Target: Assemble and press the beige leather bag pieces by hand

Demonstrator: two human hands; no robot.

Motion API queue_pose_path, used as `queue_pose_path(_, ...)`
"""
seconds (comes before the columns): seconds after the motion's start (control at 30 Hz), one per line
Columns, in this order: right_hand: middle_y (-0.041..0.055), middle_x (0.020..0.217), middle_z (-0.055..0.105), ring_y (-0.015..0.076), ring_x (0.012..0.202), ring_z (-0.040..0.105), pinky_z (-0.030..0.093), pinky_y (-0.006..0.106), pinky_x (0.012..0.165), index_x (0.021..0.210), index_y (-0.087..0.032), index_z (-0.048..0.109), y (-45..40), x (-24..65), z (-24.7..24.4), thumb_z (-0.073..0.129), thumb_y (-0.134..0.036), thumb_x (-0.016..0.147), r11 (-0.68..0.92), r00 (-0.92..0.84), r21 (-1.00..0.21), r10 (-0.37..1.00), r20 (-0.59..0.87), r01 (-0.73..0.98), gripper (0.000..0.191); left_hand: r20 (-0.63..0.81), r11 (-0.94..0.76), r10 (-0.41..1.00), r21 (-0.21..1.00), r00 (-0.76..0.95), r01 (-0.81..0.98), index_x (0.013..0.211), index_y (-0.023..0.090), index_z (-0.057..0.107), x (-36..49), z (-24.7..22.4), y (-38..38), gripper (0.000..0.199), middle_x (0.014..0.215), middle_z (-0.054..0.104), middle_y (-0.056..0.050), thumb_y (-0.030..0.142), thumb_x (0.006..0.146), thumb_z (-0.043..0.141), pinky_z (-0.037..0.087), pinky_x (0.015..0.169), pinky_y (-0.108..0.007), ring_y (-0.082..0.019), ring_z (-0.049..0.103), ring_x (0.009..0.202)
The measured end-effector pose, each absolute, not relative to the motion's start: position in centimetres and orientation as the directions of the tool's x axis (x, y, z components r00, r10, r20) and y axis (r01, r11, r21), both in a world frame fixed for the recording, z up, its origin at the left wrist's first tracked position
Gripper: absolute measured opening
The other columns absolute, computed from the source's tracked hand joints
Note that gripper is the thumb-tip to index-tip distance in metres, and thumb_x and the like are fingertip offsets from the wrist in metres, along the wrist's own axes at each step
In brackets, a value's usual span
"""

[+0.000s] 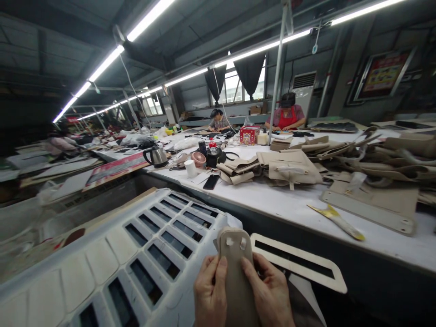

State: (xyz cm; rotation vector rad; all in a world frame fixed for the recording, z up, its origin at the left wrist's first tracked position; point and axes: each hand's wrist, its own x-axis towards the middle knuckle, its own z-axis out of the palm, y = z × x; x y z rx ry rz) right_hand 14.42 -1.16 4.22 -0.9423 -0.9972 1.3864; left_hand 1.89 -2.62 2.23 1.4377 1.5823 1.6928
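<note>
Between my left hand (213,288) and my right hand (267,290) is a long taupe leather panel (236,272) with a rounded top end. Two small whitish tabs (243,244) show near that end. Thumbs press on its face while the fingers curl behind the edges, so both hands are closed on it. Behind my right hand a cream slotted frame (301,261) sticks out to the right; whether the hand touches it cannot be seen. To the left lies a white slatted plastic crate (166,236), with pale flat pieces (73,277) lined up on it.
A long white worktable (269,213) runs across. On it are a yellow-stained brush or scraper (337,221), a grey strip panel (369,211), beige bag parts (293,168), a phone (211,182) and a kettle (156,156). Two people (287,116) sit beyond; a metal pole (277,72) rises between.
</note>
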Motion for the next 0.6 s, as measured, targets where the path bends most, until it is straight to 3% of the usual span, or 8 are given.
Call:
queue_pose_path(0.07,0.0078,0.086,0.074,0.0205,0.073,0.066,0.054,0.027,0.065,0.096,-0.013,0.072,-1.1,14.7,4.1,0.078,-0.06,0.069,-0.026,-0.078,-0.945,0.997,-0.001,-0.327,0.054,0.416,-0.302,0.836,0.893,-0.357,0.333,0.132,0.026,0.061,1.9,3.0,-2.0,0.042,0.138,0.057,-0.008,0.045,0.095,0.053,0.043,0.109,-0.034,-0.024,0.051,0.129)
queue_pose_path(0.13,0.0095,0.091,0.074,0.0232,0.08,0.068,0.056,0.03,0.073,0.1,-0.013,0.071,-0.9,15.0,4.1,0.076,-0.058,0.073,-0.019,-0.114,-0.954,0.993,0.017,-0.3,0.053,0.404,-0.337,0.874,0.904,-0.269,0.262,0.146,0.031,0.044,1.7,3.9,-1.3,0.056,0.154,0.041,-0.005,0.044,0.093,0.056,0.034,0.118,-0.037,-0.025,0.04,0.141)
queue_pose_path(0.27,0.0118,0.104,0.072,0.0228,0.083,0.068,0.058,0.035,0.076,0.121,-0.015,0.064,0.6,16.0,4.0,0.067,-0.055,0.084,0.083,-0.204,-0.993,0.974,0.099,-0.086,0.055,0.305,-0.305,0.951,0.952,-0.041,0.011,0.143,0.028,0.04,1.2,5.1,-0.3,0.067,0.135,0.058,-0.007,0.04,0.084,0.069,0.048,0.102,-0.037,-0.025,0.06,0.117)
queue_pose_path(0.37,0.0121,0.125,0.064,0.0244,0.101,0.067,0.059,0.039,0.085,0.139,-0.022,0.054,2.6,16.5,4.1,0.06,-0.047,0.09,0.343,-0.174,-0.928,0.933,0.317,0.148,0.055,0.293,-0.294,0.956,0.955,-0.035,-0.029,0.138,0.026,0.041,1.1,4.8,0.0,0.064,0.129,0.06,-0.006,0.037,0.082,0.071,0.049,0.1,-0.038,-0.025,0.061,0.114)
queue_pose_path(0.47,0.01,0.138,0.057,0.0269,0.124,0.058,0.055,0.045,0.1,0.13,-0.027,0.064,4.2,16.3,4.3,0.061,-0.04,0.091,0.56,-0.169,-0.746,0.826,0.538,0.361,0.041,0.317,-0.314,0.947,0.948,-0.055,0.054,0.135,0.027,0.044,0.9,4.2,0.1,0.063,0.136,0.055,-0.005,0.038,0.08,0.072,0.043,0.108,-0.039,-0.026,0.054,0.124)
queue_pose_path(0.6,0.0046,0.121,0.07,0.0237,0.12,0.06,0.057,0.043,0.098,0.11,-0.029,0.073,4.5,15.5,4.3,0.063,-0.026,0.092,0.721,-0.202,-0.551,0.666,0.718,0.42,0.021,0.335,-0.331,0.941,0.94,-0.04,0.076,0.137,0.025,0.044,0.6,3.5,0.5,0.067,0.14,0.053,-0.007,0.045,0.079,0.072,0.037,0.114,-0.044,-0.029,0.048,0.131)
